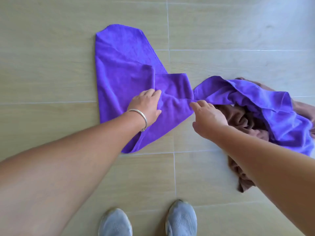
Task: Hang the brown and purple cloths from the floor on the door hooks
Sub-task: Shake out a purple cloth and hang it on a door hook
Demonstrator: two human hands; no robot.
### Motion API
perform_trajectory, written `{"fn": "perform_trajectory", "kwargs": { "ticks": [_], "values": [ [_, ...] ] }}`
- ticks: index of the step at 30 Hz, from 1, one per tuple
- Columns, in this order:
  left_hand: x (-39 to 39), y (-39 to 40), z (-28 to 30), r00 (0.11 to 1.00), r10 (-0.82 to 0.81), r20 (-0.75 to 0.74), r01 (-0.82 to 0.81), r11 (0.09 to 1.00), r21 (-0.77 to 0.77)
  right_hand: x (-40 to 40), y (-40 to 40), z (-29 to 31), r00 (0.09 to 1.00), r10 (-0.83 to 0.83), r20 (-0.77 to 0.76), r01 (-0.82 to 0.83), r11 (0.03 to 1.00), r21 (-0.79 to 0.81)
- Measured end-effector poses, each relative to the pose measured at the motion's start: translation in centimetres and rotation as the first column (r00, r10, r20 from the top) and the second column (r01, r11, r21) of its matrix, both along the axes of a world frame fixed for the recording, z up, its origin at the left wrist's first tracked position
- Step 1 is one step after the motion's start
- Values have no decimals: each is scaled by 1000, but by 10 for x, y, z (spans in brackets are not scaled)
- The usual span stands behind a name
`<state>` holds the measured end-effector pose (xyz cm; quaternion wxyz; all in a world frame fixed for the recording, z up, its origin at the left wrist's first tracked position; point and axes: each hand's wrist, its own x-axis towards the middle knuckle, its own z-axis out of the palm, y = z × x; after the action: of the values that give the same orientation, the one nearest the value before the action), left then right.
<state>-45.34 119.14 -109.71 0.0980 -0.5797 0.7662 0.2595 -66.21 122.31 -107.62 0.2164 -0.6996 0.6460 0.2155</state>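
you are standing on pale wood-look floor tiles (51, 65), bending over and looking straight down.

left side: your left hand (147, 103) is reaching onto the purple cloth (126, 65), fingers lying close together and bent down over a raised fold, thumb sitting low on the fabric. whether the fingers are actually gripping the fold or only pressing on it, you cannot tell from this angle. a silver bangle (140, 116) is sitting on that wrist.

the purple cloth is lying on the floor, its broad flat part stretching away from you at centre-left, one lower corner pointing back toward your feet. it is narrowing into a twisted waist at the middle, then spreading again to the right.

centre: your right hand (207, 114) is meeting that twisted waist, index finger and thumb coming together on the stitched hem, pinching it, the other fingers curling behind.

right side: the far portion of the purple cloth is draping, bunched and rumpled, over the brown cloth (242, 121). the brown cloth is lying crumpled on the floor beneath and beside it, partly hidden by your right forearm, with one end trailing down toward you.

bottom edge: your two grey mesh shoes (181, 218) are standing side by side, just short of the cloths.
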Motion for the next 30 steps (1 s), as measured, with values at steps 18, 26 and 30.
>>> {"fn": "perform_trajectory", "kwargs": {
  "ticks": [18, 26, 30],
  "values": [
    [53, 28, 66, 930, -106, 352, 82, 993, 83, 33, 13, 48, 960, 158, -229, -161, 987, 5],
    [118, 89, 217, 926, -97, 365, 21, 978, 208, 62, 27, 205, 892, 338, -300, -346, 938, 28],
    [151, 116, 275, 934, -70, 350, -6, 977, 213, 63, 41, 264, 882, 380, -277, -393, 919, 11]
  ]
}}
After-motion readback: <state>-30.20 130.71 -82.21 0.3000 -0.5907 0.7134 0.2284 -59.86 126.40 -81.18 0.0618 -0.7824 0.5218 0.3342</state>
